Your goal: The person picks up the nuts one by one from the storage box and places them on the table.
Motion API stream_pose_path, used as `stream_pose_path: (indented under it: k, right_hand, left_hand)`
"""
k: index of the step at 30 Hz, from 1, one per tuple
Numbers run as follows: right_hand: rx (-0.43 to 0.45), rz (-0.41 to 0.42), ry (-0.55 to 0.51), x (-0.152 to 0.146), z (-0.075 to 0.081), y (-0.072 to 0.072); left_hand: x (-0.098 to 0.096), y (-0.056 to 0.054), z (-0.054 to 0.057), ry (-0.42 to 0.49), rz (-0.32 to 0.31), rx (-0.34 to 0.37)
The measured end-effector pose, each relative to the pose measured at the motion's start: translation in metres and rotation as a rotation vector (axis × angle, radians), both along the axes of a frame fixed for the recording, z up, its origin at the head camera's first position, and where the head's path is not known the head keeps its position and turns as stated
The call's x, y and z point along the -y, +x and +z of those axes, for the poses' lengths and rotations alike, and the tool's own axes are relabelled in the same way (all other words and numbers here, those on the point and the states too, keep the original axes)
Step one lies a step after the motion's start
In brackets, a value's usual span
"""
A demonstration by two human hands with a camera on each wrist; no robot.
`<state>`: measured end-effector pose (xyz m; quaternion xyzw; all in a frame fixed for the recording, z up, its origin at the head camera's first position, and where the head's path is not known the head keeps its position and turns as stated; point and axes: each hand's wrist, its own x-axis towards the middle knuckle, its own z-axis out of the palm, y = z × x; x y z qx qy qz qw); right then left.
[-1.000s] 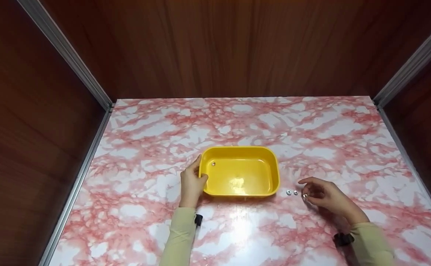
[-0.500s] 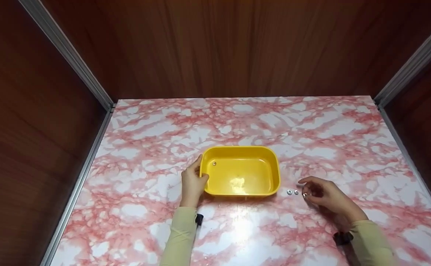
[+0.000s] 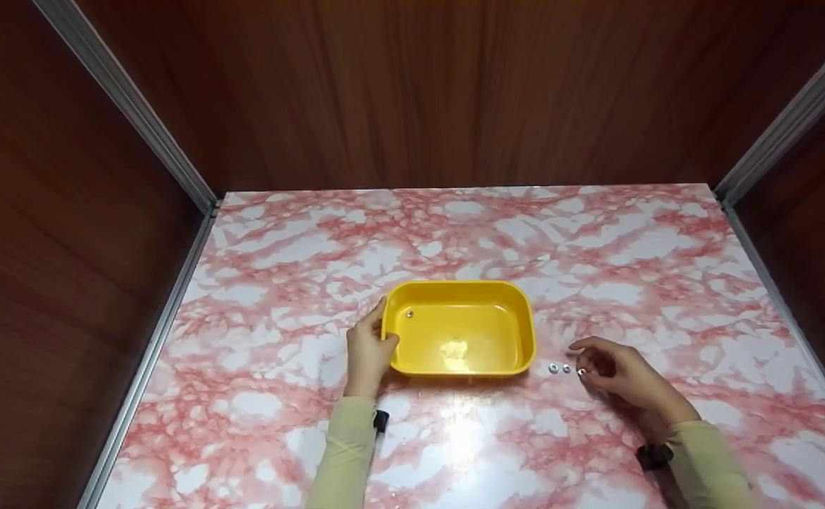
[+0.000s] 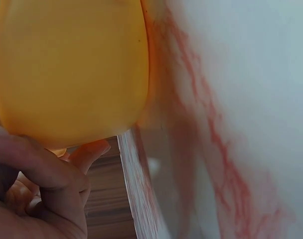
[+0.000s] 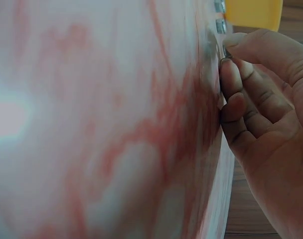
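Observation:
My left hand grips the left wall of a yellow plastic tub, thumb over the rim and fingers outside. The left wrist view has that hand against the tub's end wall. One small metal nut lies inside, near the tub's far left corner. To the right of the tub, my right hand pinches a small metal nut between thumb and finger, down at the table. Two more nuts, a wider one and a smaller one, lie in line beside it.
The table has a glossy red-and-white marbled top. Dark wood panels stand at the back, left and right, with metal rails at the corners. Each wrist wears a small black device, such as the one on the right.
My right hand has shifted slightly left with the nut, closer to the two lying nuts. The left hand and the tub stay in place.

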<state>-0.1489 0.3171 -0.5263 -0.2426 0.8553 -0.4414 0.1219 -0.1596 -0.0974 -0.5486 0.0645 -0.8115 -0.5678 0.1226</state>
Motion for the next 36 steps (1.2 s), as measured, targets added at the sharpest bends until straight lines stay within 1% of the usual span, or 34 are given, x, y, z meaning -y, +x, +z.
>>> stream_pose_path:
  k: [9, 13, 15, 20, 22, 26, 28, 31, 35, 36]
  right_hand:
    - [0.002, -0.006, 0.033, 0.004, 0.005, 0.0]
    - [-0.002, -0.008, 0.044, 0.004, 0.004, -0.001]
    - [-0.012, -0.009, 0.044, 0.003, 0.0, -0.002]
    - [-0.018, -0.028, 0.053, -0.004, -0.02, -0.008]
    - [-0.007, -0.037, 0.056, -0.007, -0.026, -0.011]
    - [0.004, -0.035, 0.057, -0.01, -0.031, -0.014]
    - [0.006, -0.032, 0.057, -0.01, -0.031, -0.015]
    - [-0.008, -0.02, 0.058, -0.003, -0.019, -0.011]
    - [-0.03, -0.017, 0.062, -0.001, -0.018, -0.01]
    - [-0.033, -0.019, 0.062, -0.003, -0.022, -0.012]
  left_hand:
    - [0.001, 0.001, 0.001, -0.016, 0.003, 0.001]
    - [0.001, 0.001, 0.001, -0.028, 0.005, 0.002]
    - [0.001, 0.001, 0.0, -0.03, 0.005, 0.002]
    - [0.001, 0.0, 0.001, -0.031, 0.006, 0.003]
    - [0.001, 0.0, 0.001, -0.031, 0.007, 0.004]
    - [0.001, 0.0, 0.001, -0.029, 0.005, -0.002]
    - [0.001, 0.0, 0.001, -0.029, 0.004, -0.004]
    - [0.001, 0.0, 0.0, -0.028, 0.001, -0.02]
    - [0.002, 0.0, -0.001, -0.023, -0.002, -0.033]
    - [0.002, 0.0, -0.001, -0.018, -0.004, -0.032]
